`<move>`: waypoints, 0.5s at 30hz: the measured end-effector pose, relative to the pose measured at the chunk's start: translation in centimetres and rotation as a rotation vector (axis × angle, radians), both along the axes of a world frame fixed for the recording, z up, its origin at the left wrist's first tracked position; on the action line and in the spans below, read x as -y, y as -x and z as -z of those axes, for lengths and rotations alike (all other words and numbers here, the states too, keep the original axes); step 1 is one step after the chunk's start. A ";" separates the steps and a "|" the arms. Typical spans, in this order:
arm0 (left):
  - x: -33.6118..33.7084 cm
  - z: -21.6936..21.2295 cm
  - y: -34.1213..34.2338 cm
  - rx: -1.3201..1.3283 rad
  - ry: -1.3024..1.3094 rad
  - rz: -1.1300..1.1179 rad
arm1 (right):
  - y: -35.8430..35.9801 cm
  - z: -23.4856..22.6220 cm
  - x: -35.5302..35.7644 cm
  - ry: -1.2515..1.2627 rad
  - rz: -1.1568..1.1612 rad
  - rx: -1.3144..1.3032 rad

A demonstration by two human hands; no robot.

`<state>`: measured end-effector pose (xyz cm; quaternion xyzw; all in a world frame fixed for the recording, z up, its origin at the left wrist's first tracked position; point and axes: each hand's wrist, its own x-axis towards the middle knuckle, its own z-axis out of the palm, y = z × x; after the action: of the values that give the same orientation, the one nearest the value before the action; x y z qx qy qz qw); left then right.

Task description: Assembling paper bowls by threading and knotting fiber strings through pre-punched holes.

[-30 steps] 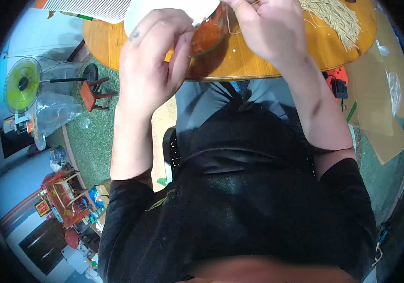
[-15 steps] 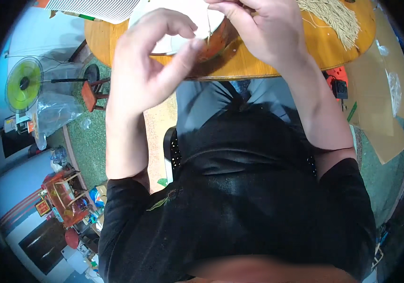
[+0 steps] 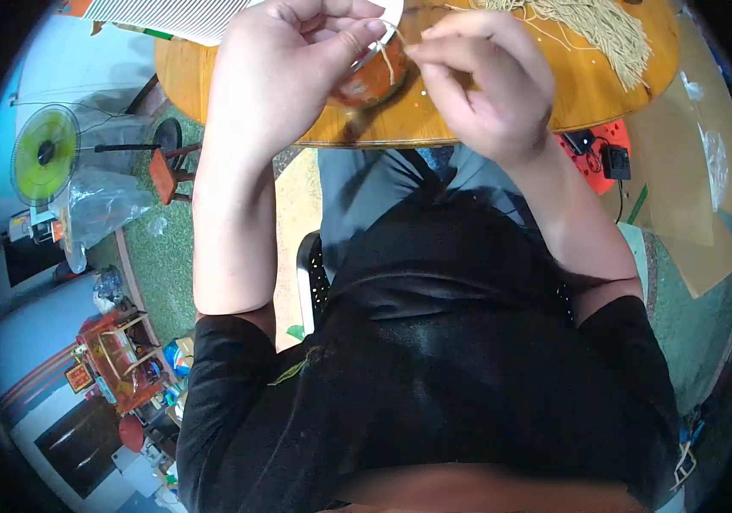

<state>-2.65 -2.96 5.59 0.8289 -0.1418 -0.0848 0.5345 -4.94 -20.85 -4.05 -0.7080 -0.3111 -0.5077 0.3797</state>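
Hands (image 3: 276,85) (image 3: 498,94) pinching thin cord (image 3: 398,32), white disc (image 3: 394,11) partly hidden behind, reddish rounded object (image 3: 368,87) below, beige strands (image 3: 612,38) right

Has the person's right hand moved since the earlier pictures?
Yes: the right hand has come toward the person, closer to the near edge of the wooden table.

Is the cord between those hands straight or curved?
Curved: the beige cord visibly arcs between the left hand and the right hand.
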 end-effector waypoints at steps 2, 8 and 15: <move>0.3 0.0 -0.1 -0.063 0.045 0.007 | 0.3 1.0 -0.4 -0.041 -0.015 -0.071; 0.5 -0.3 0.3 -0.116 0.079 -0.014 | -0.8 0.4 -0.2 0.099 -0.109 -0.028; 0.8 0.0 0.0 0.029 -0.020 -0.065 | 0.1 1.4 -1.6 -0.037 -0.231 -0.172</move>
<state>-2.63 -3.74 5.61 0.8395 -0.1218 -0.0568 0.5265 -5.00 -19.26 -5.47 -0.7014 -0.3472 -0.4037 0.4738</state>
